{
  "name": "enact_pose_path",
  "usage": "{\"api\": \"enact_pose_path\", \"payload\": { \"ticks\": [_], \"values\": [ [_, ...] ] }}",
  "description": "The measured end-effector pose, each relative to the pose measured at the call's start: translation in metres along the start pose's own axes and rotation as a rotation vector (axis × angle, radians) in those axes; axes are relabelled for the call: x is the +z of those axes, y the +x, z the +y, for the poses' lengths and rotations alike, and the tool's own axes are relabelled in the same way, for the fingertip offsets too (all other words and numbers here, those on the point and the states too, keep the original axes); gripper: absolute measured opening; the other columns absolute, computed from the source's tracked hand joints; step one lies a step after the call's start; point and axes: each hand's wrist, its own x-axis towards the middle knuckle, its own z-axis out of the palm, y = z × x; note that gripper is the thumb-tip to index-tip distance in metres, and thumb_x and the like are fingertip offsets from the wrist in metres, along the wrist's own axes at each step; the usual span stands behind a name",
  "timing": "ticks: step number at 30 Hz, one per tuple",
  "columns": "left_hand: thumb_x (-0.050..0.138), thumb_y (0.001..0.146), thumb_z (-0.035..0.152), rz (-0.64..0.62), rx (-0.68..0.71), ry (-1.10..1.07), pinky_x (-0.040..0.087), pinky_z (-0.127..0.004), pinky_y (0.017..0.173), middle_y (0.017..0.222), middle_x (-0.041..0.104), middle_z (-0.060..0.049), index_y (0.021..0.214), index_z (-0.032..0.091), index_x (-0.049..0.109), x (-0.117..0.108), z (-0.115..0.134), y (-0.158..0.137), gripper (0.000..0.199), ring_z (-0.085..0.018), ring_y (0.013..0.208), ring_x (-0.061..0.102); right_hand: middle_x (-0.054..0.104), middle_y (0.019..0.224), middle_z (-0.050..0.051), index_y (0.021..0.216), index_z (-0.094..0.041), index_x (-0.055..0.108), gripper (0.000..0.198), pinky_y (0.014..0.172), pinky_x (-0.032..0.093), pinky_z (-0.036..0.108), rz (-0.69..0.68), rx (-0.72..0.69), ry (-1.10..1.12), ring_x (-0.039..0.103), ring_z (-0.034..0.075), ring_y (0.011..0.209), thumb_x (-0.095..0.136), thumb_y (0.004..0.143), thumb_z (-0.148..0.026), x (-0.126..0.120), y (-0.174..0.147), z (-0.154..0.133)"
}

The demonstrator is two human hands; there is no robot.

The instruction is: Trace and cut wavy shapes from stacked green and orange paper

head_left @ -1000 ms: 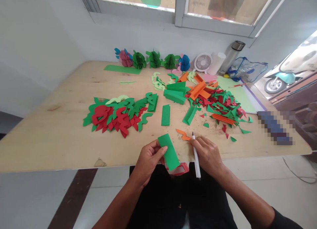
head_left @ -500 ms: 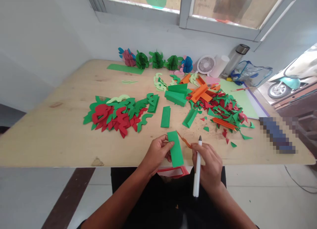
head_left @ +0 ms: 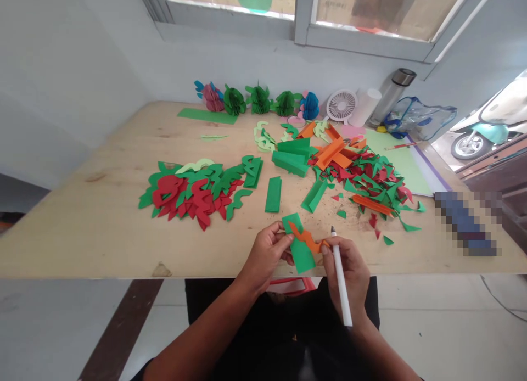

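My left hand (head_left: 272,251) pinches a folded strip of green paper (head_left: 303,259) at its left edge, near the table's front edge. Across that strip lies a wavy orange paper cutout (head_left: 309,241), its right end between the thumb and fingers of my right hand (head_left: 349,265). A white pen (head_left: 341,287) also rests in my right hand, dark tip pointing up and away. Just beyond my hands lie two more folded green papers, one upright rectangle (head_left: 273,194) and one tilted strip (head_left: 314,195).
Red and green wavy cutouts (head_left: 201,197) are heaped on the left. To the right sits a pile of paper scraps (head_left: 374,178) with folded orange pieces (head_left: 330,153). Along the wall stand honeycomb paper figures (head_left: 259,100), a small fan (head_left: 341,106) and a bottle (head_left: 393,95).
The orange cutout has moved left and now overlaps the green paper. My right hand has turned the pen's lower end to the right, and the green paper is tilted more.
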Motion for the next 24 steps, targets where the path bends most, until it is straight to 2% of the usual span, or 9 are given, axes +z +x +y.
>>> {"api": "enact_pose_path", "payload": {
  "ticks": [5,10,13,18,24],
  "values": [
    [0.08,0.063,0.038,0.057,0.017,-0.026,0.043,-0.018,0.043,0.059,0.057,0.005,0.082,0.017,0.061,0.0,-0.001,-0.004,0.034,-0.01,0.052,0.055,0.071,0.078,0.001,0.091,-0.022,0.064,0.005,0.061,0.055,0.026,0.066,-0.131,-0.027,0.069,0.015,0.068,0.061,0.089,-0.019,0.001,0.002,0.006],
    [0.08,0.064,0.038,0.076,-0.003,-0.121,0.042,-0.017,0.045,0.066,0.061,0.004,0.082,0.015,0.062,0.004,0.0,-0.011,0.034,-0.008,0.052,0.052,0.073,0.083,0.004,0.093,-0.022,0.064,0.016,0.07,0.057,0.033,-0.024,-0.379,-0.063,0.07,0.019,0.076,0.057,0.087,-0.009,0.002,0.001,0.004],
    [0.08,0.063,0.037,0.082,-0.007,-0.178,0.044,-0.018,0.047,0.069,0.063,0.003,0.079,0.016,0.062,0.006,0.0,-0.013,0.032,-0.009,0.054,0.056,0.073,0.082,0.006,0.087,-0.022,0.064,0.019,0.071,0.056,0.035,-0.068,-0.454,-0.079,0.07,0.021,0.078,0.055,0.086,-0.005,0.002,0.001,-0.001],
    [0.081,0.063,0.032,0.073,0.001,-0.257,0.051,-0.021,0.057,0.075,0.068,0.0,0.078,0.015,0.066,0.006,0.001,-0.014,0.027,-0.012,0.064,0.062,0.073,0.082,0.005,0.086,-0.023,0.065,0.019,0.07,0.056,0.034,-0.074,-0.417,-0.056,0.07,0.02,0.076,0.055,0.086,-0.007,0.003,-0.002,0.0],
    [0.084,0.066,0.035,-0.016,-0.077,-0.33,0.054,-0.026,0.061,0.089,0.073,-0.007,0.084,0.013,0.07,0.003,0.001,-0.017,0.031,-0.016,0.071,0.066,0.072,0.082,0.004,0.088,-0.023,0.066,0.009,0.065,0.057,0.03,-0.07,-0.209,0.023,0.07,0.019,0.073,0.059,0.087,-0.017,0.007,-0.011,0.01]
  ]
}}
